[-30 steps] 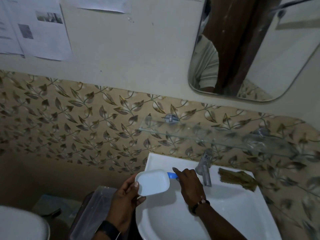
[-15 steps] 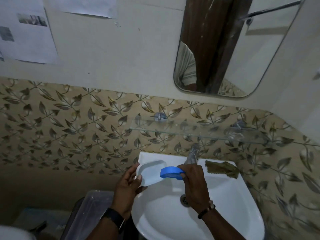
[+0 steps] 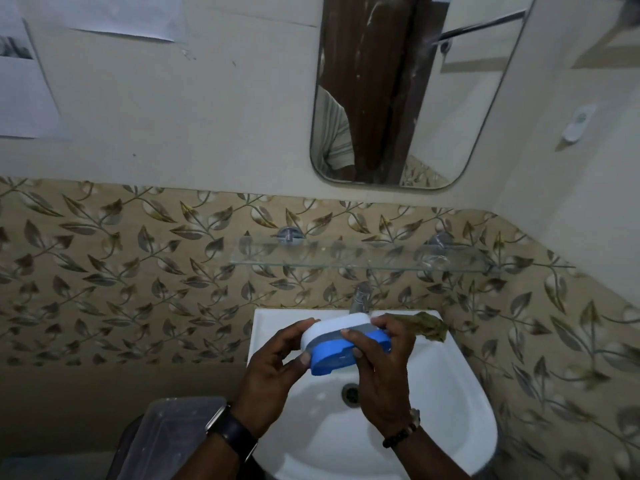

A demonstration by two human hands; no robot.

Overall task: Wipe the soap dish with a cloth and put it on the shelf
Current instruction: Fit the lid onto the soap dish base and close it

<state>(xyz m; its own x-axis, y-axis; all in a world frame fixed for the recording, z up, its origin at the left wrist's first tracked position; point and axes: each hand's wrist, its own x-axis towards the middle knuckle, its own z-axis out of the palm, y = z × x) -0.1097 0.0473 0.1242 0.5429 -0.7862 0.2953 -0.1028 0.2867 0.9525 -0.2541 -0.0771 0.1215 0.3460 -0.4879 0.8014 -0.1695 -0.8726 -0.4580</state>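
Note:
The soap dish [image 3: 332, 344] has a white part on top and a blue part below, pressed together over the white sink. My left hand [image 3: 273, 372] grips its left end. My right hand [image 3: 384, 368] grips its right end, fingers over the seam. A crumpled olive-brown cloth [image 3: 427, 325] lies on the sink's back right rim, just behind my right hand. The glass shelf [image 3: 360, 263] is fixed to the leaf-patterned wall above the tap and holds nothing.
The sink [image 3: 446, 393] has a chrome tap [image 3: 361, 301] at the back and a drain [image 3: 350, 393]. A mirror [image 3: 408, 98] hangs above the shelf. A clear plastic lid [image 3: 173, 438] sits on a bin at lower left. Papers [image 3: 20, 98] are on the wall.
The white and blue parts, held apart one in each hand before, are now joined and gripped by both hands. The view has shifted, bringing the sink nearer the centre.

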